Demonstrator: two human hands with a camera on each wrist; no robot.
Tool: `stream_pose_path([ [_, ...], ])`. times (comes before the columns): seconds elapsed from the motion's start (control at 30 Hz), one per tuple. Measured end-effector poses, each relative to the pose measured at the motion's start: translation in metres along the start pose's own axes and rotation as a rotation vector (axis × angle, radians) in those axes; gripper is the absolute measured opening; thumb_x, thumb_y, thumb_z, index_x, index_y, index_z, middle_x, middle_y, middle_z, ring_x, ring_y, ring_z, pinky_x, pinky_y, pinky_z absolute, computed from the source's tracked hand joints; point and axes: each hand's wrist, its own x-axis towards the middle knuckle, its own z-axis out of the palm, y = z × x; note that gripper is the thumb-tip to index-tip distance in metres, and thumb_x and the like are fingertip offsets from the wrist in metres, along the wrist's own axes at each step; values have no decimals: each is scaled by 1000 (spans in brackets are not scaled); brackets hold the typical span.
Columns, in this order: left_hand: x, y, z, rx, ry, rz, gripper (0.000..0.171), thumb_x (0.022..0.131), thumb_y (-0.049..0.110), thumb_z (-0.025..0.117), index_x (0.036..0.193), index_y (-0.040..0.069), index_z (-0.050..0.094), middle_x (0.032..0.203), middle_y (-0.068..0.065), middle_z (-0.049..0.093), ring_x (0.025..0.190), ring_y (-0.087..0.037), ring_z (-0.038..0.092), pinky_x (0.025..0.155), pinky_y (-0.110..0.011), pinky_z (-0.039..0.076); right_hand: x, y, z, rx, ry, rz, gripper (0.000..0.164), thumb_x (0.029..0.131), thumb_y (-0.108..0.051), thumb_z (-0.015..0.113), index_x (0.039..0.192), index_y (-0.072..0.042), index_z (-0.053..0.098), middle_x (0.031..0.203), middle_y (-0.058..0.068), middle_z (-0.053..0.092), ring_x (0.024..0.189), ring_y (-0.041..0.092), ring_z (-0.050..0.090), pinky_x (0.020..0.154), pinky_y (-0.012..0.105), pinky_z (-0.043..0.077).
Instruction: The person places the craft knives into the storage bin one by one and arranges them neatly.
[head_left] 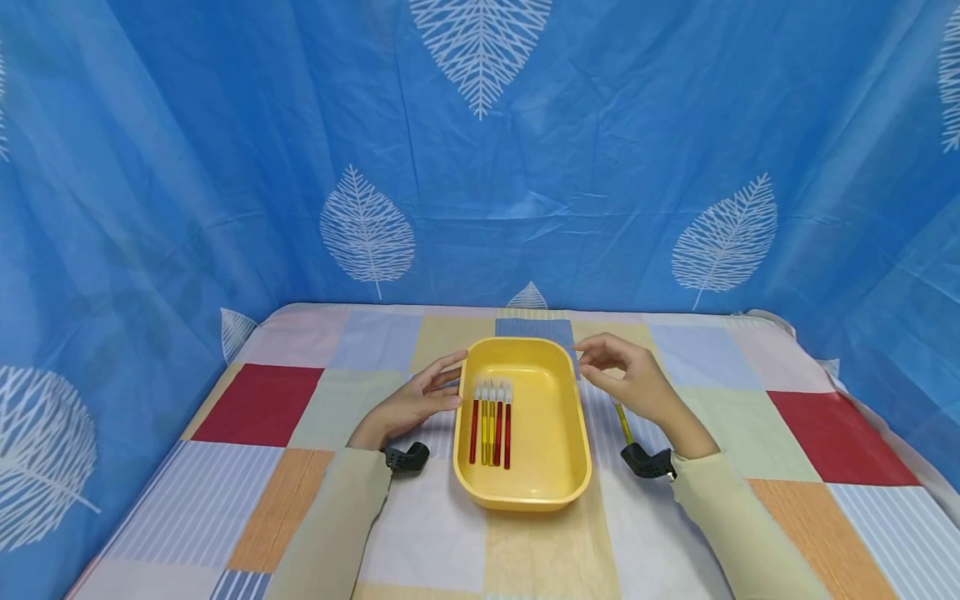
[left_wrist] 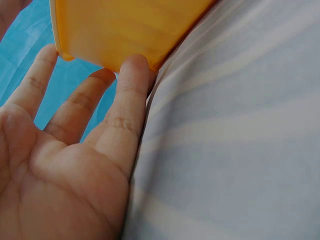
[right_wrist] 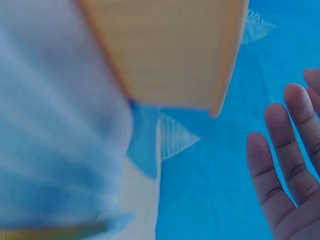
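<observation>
A yellow plastic tray (head_left: 551,433) stands on the table between both hands. Inside it, along the left side, several slim red and gold sticks (head_left: 491,425) with pale translucent tips, like capped craft knives, lie side by side. My left hand (head_left: 416,400) is at the tray's left wall, its fingers extended and the fingertips (left_wrist: 134,67) against the yellow plastic. On the opposite side, my right hand (head_left: 626,375) hovers just beyond the right rim, fingers loosely bent and holding nothing. Below that hand, a single gold stick (head_left: 624,423) lies on the cloth, partly covered by the wrist.
A patchwork cloth (head_left: 420,533) covers the table. Blue curtains (head_left: 585,167) with white leaf prints rise at the back and both sides. Each wrist wears a black camera band, the right one (head_left: 647,462) close to the loose gold stick.
</observation>
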Motion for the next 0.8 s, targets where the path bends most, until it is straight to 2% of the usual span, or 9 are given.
stream_pose_path([
  [0.17,0,-1,0,3,3,-4,85,105,9,71,174,13,22,176,-22,27,162,-42,27,127,-55,34,-4,15,-8,-32,2,35,23,100,9,70,123,6,71,104,19,76,93,3,69,86,15,58],
  [0.37,-1,-1,0,4,-1,1,85,105,9,71,174,12,22,176,-22,26,162,-42,26,127,-55,33,-8,25,-17,-70,-53,113,23,101,4,71,124,6,71,108,21,75,95,7,69,86,18,58],
  [0.63,1,1,0,4,-9,7,87,104,14,73,174,13,22,176,-21,26,161,-42,28,127,-55,34,-13,44,-27,-82,-144,214,28,101,5,70,128,9,69,115,24,73,99,25,71,84,24,60],
  [0.8,0,2,-1,2,-8,9,87,104,13,73,174,13,22,175,-22,28,159,-45,32,126,-54,36,-14,54,-33,-80,-197,239,31,101,6,68,131,11,66,119,26,71,104,37,71,84,28,61],
])
